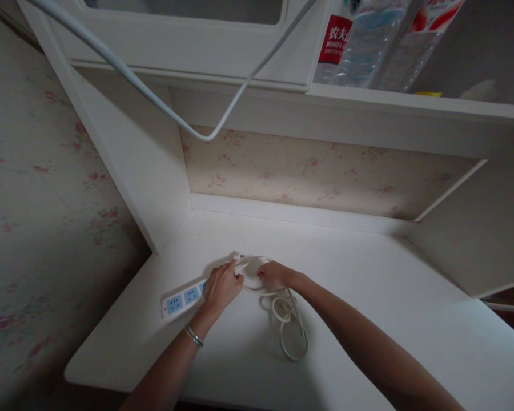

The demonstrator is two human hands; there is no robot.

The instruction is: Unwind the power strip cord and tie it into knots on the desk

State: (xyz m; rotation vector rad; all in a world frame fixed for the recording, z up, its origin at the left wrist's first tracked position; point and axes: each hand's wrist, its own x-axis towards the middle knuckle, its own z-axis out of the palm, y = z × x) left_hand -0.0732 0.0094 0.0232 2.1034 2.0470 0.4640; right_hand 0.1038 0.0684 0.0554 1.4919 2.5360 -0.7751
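Observation:
On the white desk lies a power strip (183, 301) with blue socket faces; its right end is hidden behind my left hand (223, 285). That hand is closed at the strip's right end, on the white cord near a plug (239, 257). A little to the right, my right hand (274, 274) is closed in a fist around a loop of the same cord (257, 292). The rest of the cord trails in loose loops (294, 342) on the desk below my right hand. A metal bangle (194, 335) circles my left wrist.
White desk (360, 342) stretches to both sides. A cabinet (188, 51) and a shelf (411, 103) with plastic bottles (368, 45) overhang its back. A thick white cable (154, 100) hangs in front of the cabinet. Flowered wallpaper (38, 228) covers the left wall.

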